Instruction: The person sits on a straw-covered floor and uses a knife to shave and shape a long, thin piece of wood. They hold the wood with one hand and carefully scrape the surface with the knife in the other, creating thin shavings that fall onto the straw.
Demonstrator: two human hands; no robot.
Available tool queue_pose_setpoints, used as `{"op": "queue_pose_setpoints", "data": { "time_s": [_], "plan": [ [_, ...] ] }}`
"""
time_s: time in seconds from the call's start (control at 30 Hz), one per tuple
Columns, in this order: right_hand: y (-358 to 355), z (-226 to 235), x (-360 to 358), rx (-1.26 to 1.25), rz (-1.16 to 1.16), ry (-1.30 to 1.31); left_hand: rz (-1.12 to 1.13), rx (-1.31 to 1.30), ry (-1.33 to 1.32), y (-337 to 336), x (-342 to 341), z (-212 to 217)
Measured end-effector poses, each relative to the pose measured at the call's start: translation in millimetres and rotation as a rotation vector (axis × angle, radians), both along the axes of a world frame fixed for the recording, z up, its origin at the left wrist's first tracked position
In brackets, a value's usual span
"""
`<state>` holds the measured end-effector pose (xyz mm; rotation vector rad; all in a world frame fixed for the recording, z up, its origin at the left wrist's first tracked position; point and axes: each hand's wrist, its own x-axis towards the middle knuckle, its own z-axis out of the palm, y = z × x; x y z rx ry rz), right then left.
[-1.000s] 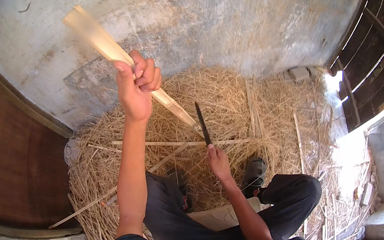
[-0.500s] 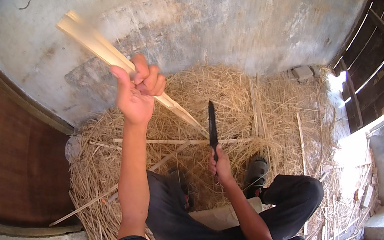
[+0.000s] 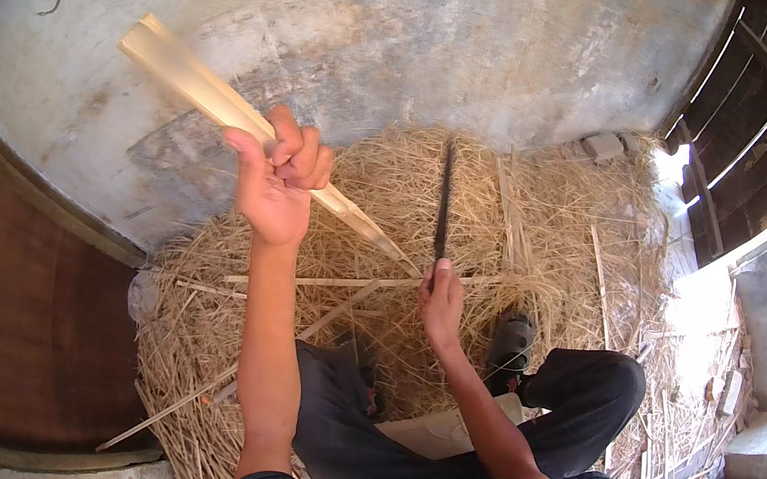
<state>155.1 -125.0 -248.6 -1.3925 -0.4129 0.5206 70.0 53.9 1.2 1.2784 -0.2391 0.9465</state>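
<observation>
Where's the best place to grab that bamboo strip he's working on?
Grip the bamboo strip mid-length, from below, as the left hand does. Its wide end points up-left; the thin tip meets the knife in the right hand, so stay clear of it.

a grey concrete floor (image 3: pixel 418 32) carries a heap of dry straw (image 3: pixel 548 227) with loose bamboo strips (image 3: pixel 351 283).

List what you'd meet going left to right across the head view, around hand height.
Brown wall → bamboo strip → left hand → knife with right hand → straw pile → wooden slats
</observation>
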Motion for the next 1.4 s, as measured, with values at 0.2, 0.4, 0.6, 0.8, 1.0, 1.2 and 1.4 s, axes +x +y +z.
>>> {"op": "queue_pose_setpoints", "data": {
  "time_s": [0.2,0.4,0.6,0.8,1.0,1.2,1.4],
  "plan": [
    [10.8,-160.9,-5.3,-0.325,-0.110,-0.862,-0.060,0.045,-0.011,-10.8,19.5,6.8],
    [-53.0,-214.9,-24.9,-0.504,0.198,0.195,-0.042,0.052,0.002,0.6,2.6,0.0],
    [-59.6,-123.1,-28.2,-0.193,0.256,0.773,-0.088,0.079,0.027,-8.5,2.3,1.9],
    [-42.8,-7.9,-28.0,0.046,0.237,0.531,0.132,0.177,0.000,-19.4,19.4,25.5],
    [-36.0,95.5,-4.5,0.123,0.206,0.288,0.399,0.352,-0.058,-47.0,31.5,138.1],
    [-28.6,168.1,-14.4,0.141,0.209,0.062,0.289,0.312,-0.033,-48.4,67.4,136.5],
    [-45.6,184.1,5.5,0.096,0.337,0.153,0.361,0.345,-0.079,-58.1,80.9,132.0]
  ]
}}
